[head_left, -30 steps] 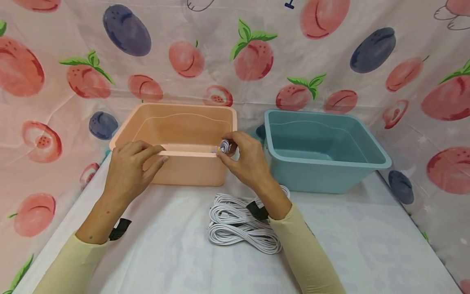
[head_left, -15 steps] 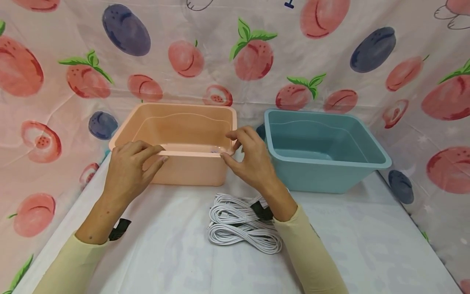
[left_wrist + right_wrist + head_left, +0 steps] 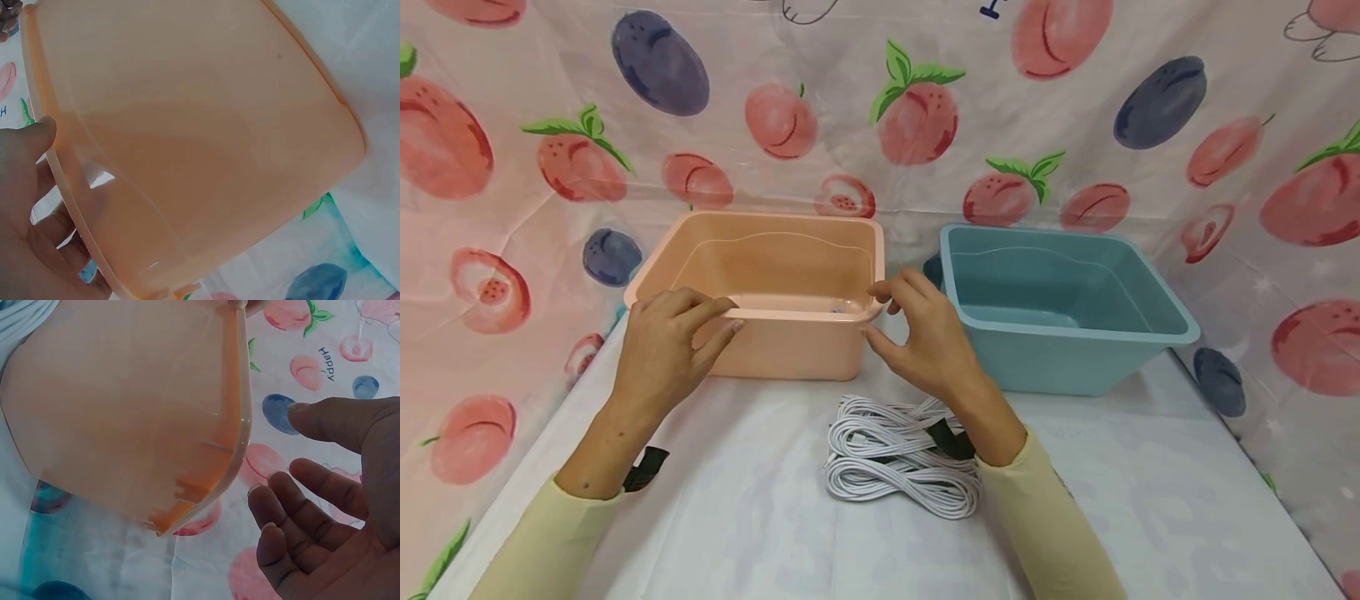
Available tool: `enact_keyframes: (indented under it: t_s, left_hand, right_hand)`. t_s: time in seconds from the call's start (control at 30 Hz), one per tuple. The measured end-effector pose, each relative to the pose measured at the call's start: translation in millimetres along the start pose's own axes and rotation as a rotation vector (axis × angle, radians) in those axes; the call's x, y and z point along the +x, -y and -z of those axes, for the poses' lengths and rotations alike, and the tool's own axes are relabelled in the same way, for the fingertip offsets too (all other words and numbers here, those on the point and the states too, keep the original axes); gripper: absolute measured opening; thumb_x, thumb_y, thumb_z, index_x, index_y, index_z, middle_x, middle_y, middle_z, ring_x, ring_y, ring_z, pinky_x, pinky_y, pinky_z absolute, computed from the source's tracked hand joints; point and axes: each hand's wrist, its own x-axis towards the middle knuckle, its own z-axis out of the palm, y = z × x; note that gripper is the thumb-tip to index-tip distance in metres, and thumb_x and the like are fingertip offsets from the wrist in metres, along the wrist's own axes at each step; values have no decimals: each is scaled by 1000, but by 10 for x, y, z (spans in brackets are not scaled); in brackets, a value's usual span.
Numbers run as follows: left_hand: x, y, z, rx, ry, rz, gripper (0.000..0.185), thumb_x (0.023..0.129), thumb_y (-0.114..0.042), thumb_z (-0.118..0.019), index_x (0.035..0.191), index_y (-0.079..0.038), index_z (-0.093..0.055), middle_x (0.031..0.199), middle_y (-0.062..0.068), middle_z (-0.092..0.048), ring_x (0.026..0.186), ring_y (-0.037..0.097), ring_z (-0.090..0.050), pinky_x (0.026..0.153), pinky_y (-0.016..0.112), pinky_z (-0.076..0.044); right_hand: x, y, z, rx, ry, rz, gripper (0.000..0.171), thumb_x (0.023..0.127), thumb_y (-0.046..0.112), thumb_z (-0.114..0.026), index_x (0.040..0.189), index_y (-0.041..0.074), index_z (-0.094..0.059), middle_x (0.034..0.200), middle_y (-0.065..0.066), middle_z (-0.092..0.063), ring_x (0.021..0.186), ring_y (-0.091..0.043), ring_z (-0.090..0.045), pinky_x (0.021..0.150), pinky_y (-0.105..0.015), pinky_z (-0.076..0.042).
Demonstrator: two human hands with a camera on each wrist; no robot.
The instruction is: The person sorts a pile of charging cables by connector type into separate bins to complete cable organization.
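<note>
Peach tub (image 3: 775, 283): stands on the bench (image 3: 737, 517), open top up; a small pale object (image 3: 838, 308) lies on its floor at the near right corner, too hidden by the rim to name.
Teal tub (image 3: 1060, 308): stands just right of the peach tub, apart from it; nothing shows inside it.
Left hand (image 3: 662, 350): its fingers (image 3: 711, 304) curl over the peach tub's near rim while the thumb lies against the front wall, so the rim is pinched between them.
Right hand (image 3: 928, 333): hovers just off the peach tub's near right corner, fingers (image 3: 902, 287) loosely spread and holding nothing; whether a fingertip touches the rim cannot be told.
White cable bundle (image 3: 898, 458): lies coiled on the bench in front of the peach tub, partly under the right wrist.
Left wrist view: shows the peach tub's (image 3: 200, 144) outer wall from close up, with the thumb (image 3: 28, 156) pressed at the rim; the tub's inside is out of sight.
Right wrist view: shows a clear gap between the peach tub's rim (image 3: 240, 425) and the relaxed, released fingers (image 3: 300, 512), with the fruit-print cloth (image 3: 312, 356) behind.
</note>
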Motion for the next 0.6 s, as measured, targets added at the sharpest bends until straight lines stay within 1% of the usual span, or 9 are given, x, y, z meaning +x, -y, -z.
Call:
enact_keyframes:
  t_s: [0.23, 0.4, 0.6]
  left_hand:
    - [17, -3, 10, -4, 5, 4, 27, 89, -21, -87, 110, -6, -81, 95, 10, -70, 89, 34, -64, 88, 58, -42]
    - [15, -5, 20, 5, 16, 4, 26, 89, -20, -87, 110, -6, -82, 94, 10, -70, 88, 34, -63, 89, 59, -43]
    - [12, -7, 32, 19, 28, 4, 27, 88, -20, -87, 111, -7, -81, 94, 10, -70, 89, 34, -64, 89, 60, -44]
  right_hand:
    - [-39, 45, 58, -9, 25, -12, 40, 87, 10, -85, 122, 2, -69, 108, -9, -65, 94, -24, -61, 81, -36, -52]
    - [-69, 80, 64, -17, 62, -26, 41, 88, 12, -84, 124, 4, -67, 109, -7, -64, 96, -25, -62, 81, -36, -53]
    - [-125, 105, 43, -16, 83, -2, 41, 88, 12, -85, 124, 3, -67, 108, -7, -65, 96, -25, -63, 81, -36, -53]
